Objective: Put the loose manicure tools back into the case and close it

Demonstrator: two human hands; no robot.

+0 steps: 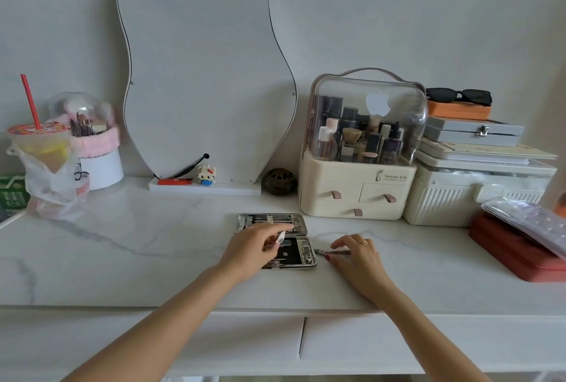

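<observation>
case (294, 254) open on marble desk (122, 243); left hand (251, 246) grip pinches tool, right hand (356, 254) grips nippers (332, 252).

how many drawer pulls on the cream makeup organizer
3: one pull upper left, one pull upper right, one pull on the bottom drawer of the cream organizer. No others visible.

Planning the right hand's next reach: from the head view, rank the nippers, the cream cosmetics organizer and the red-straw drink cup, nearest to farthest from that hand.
1. nippers: under the right hand, just right of the open case.
2. cream cosmetics organizer: behind the hand, toward the wall.
3. drink cup: far left edge of the tabletop.
</observation>
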